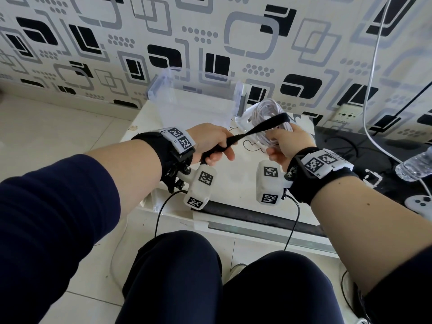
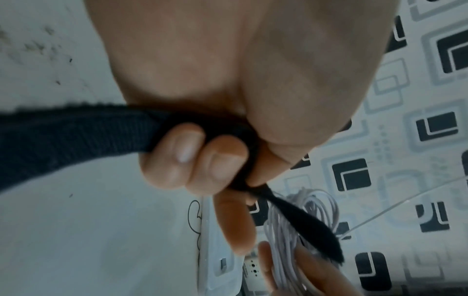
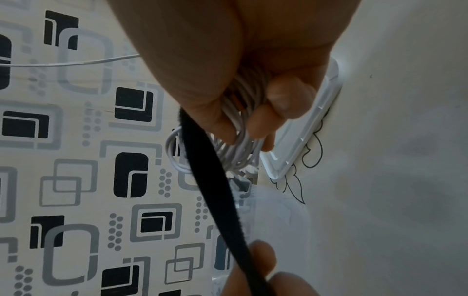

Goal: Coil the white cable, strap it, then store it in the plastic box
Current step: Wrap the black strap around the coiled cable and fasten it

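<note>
The right hand (image 1: pixel 286 142) is grasping the coiled white cable (image 1: pixel 268 113), fingers curled round the bundled loops so they are not springing apart while the black strap (image 1: pixel 257 126) is going on. The coil is being held up in the air, just right of the clear plastic box (image 1: pixel 191 99) and above the box lid (image 1: pixel 243 120) lying on the white tabletop (image 1: pixel 236 174). One end of the strap is lying over the far side of the coil by the right thumb; the left hand (image 1: pixel 210 142) is clenching the other end, thumb and curled fingers pinching it and drawing it toward the near left, probably to keep it taut for winding round the bundle.

The box is standing open at the far edge of the tabletop, close enough, it seems, to receive the coil once strapped.

How the strap's far end is fixed to the coil is hidden behind the right hand; whether it is already looped through or merely laid across cannot be told. The cable's plugs are not showing. The left wrist view is blurred, and the strap's free tail is running out of its frame.
</note>
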